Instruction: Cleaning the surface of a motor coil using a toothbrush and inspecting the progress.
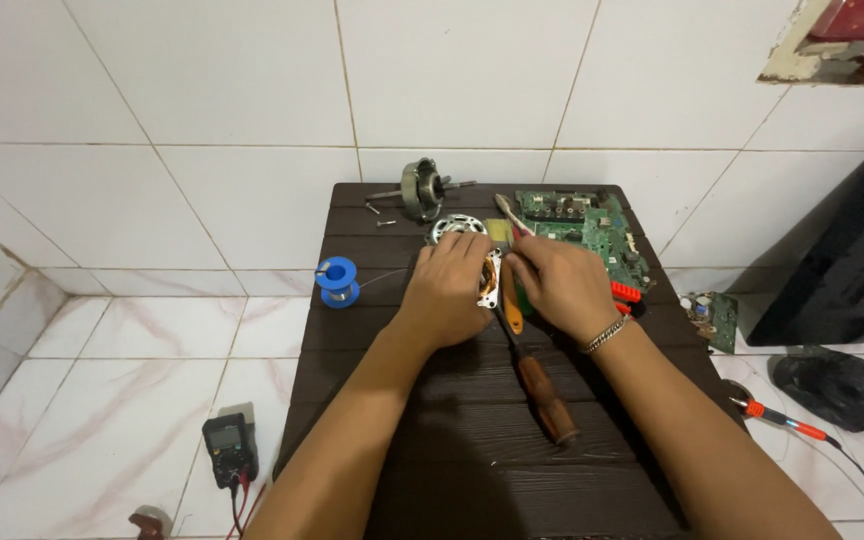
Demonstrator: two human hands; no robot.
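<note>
The left hand (449, 285) lies closed over a round metal motor part (490, 278), with the fingers wrapped on it, near the middle of the dark wooden table (432, 440). The right hand (559, 283) touches the same part from 3 o'clock, with its fingers bent together; what it pinches I cannot tell. A screwdriver with a brown wooden handle (544, 398) lies at 5 o'clock from the hands. At 9 o'clock stands a blue spool of solder wire (337, 281). At 12 o'clock are a silver motor cover (452, 228) and a motor rotor with shaft (420, 188). At 1 o'clock lies a green circuit board (587, 228). A black multimeter (228, 450) rests on the floor at 8 o'clock.
</note>
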